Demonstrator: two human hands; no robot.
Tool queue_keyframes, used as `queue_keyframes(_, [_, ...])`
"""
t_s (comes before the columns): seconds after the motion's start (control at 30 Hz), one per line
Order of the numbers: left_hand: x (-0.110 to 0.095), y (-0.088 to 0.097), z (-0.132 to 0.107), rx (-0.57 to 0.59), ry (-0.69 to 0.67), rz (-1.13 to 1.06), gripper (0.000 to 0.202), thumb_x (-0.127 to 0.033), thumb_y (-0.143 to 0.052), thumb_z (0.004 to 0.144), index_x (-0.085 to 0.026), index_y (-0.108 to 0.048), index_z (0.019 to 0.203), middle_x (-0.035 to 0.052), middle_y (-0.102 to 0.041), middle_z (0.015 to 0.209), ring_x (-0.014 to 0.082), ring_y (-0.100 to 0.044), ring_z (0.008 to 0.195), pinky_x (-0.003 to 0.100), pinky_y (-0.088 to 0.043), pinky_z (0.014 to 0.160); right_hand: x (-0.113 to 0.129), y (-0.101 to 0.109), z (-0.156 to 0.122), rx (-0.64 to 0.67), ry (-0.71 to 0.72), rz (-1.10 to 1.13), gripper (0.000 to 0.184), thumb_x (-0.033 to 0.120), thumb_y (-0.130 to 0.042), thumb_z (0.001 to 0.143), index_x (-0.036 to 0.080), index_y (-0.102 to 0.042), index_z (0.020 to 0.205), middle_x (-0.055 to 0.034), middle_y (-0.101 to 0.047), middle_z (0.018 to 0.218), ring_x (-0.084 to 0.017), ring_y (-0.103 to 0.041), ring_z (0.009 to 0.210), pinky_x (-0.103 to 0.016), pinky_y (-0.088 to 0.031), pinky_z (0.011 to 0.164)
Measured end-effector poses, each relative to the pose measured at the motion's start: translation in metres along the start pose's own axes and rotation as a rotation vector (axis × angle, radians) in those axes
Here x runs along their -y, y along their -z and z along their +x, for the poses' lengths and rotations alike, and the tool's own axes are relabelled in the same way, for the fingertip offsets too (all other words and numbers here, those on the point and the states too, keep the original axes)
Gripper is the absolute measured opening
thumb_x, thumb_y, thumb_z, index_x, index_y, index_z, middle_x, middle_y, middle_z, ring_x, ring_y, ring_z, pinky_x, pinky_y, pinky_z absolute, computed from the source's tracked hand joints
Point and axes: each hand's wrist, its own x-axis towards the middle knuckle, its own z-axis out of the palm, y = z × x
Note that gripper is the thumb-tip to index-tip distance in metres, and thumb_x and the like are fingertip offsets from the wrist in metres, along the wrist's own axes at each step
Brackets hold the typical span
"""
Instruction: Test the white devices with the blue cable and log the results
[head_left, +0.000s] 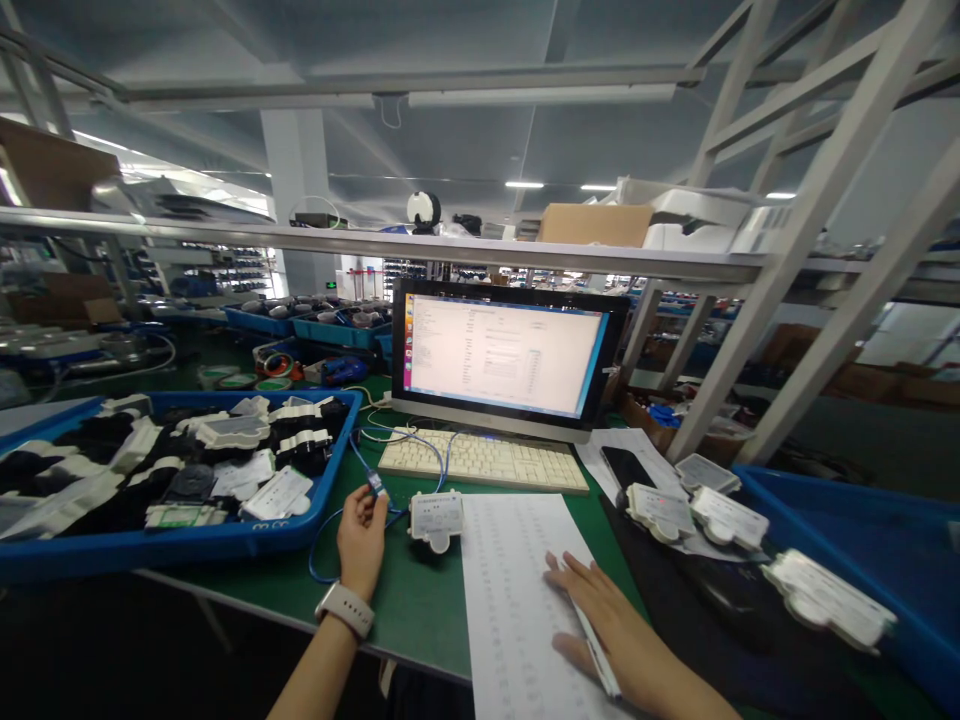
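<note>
My left hand (363,530), closed, pinches the connector (375,483) of a blue cable (315,560) above the green tabletop. Just to its right lies a white plastic device module (436,520) with a printed label. My right hand (600,625) rests on a printed sheet (517,590), a white pen (596,650) tucked beneath the palm and between thumb and fingers. Its fingers reach forward over the rows of text. Behind both hands stand a cream keyboard (487,462) and a lit monitor (502,355).
A blue tray (225,540) full of white and black modules fills the left. To the right are several more modules (829,598), a black phone (626,468), a dark mouse (724,590) and a blue bin (840,520). A shelf (480,250) crosses above the monitor.
</note>
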Motion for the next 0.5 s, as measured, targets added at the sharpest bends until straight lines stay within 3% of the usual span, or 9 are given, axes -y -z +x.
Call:
queue_keyframes(0.13, [-0.001,0.000,0.000,0.007,-0.018,0.005,0.047,-0.044,-0.064,0.065,-0.015,-0.054,0.100,0.0076,-0.064,0.085,0.0196,-0.062,0.078,0.034,-0.049,0.073,-0.002,-0.001,-0.013,-0.043,0.050,0.080,0.057,0.045,-0.057,0.079,0.022,-0.047,0.130,-0.0084,-0.037,0.141,-0.030,-0.026,0.132,-0.054,-0.015,0.109])
queue_keyframes(0.2, [-0.002,-0.001,0.000,0.006,-0.013,0.010,0.046,-0.043,-0.063,0.065,-0.015,-0.054,0.100,0.0069,-0.064,0.084,0.0189,-0.062,0.077,0.033,-0.049,0.072,-0.009,0.001,-0.011,-0.198,0.068,0.204,0.051,0.043,-0.054,0.081,0.024,-0.049,0.128,-0.0081,-0.045,0.136,-0.028,-0.035,0.128,-0.054,-0.017,0.108])
queue_keyframes(0.27, [-0.003,-0.002,0.000,0.002,-0.005,0.013,0.046,-0.042,-0.064,0.064,-0.015,-0.054,0.100,0.0063,-0.063,0.083,0.0183,-0.061,0.076,0.033,-0.049,0.071,-0.020,0.006,0.000,-0.430,0.000,0.431,0.043,0.042,-0.050,0.082,0.024,-0.055,0.121,-0.0082,-0.056,0.125,-0.026,-0.047,0.119,-0.050,-0.027,0.105])
queue_keyframes(0.37, [-0.003,-0.002,-0.001,-0.009,-0.008,0.013,0.046,-0.042,-0.065,0.063,-0.015,-0.055,0.098,0.0053,-0.063,0.082,0.0171,-0.060,0.073,0.031,-0.048,0.070,-0.036,0.015,0.029,-0.644,-0.174,0.741,0.041,0.049,-0.049,0.077,0.021,-0.064,0.104,-0.0081,-0.065,0.102,-0.023,-0.060,0.092,-0.040,-0.048,0.083])
queue_keyframes(0.5, [0.000,-0.001,0.000,-0.019,-0.013,0.017,0.046,-0.043,-0.065,0.062,-0.015,-0.054,0.098,0.0044,-0.062,0.080,0.0159,-0.058,0.071,0.029,-0.047,0.068,-0.047,0.019,0.074,-0.673,-0.267,0.808,0.041,0.051,-0.048,0.072,0.016,-0.066,0.083,-0.0061,-0.065,0.071,-0.018,-0.059,0.060,-0.030,-0.049,0.054])
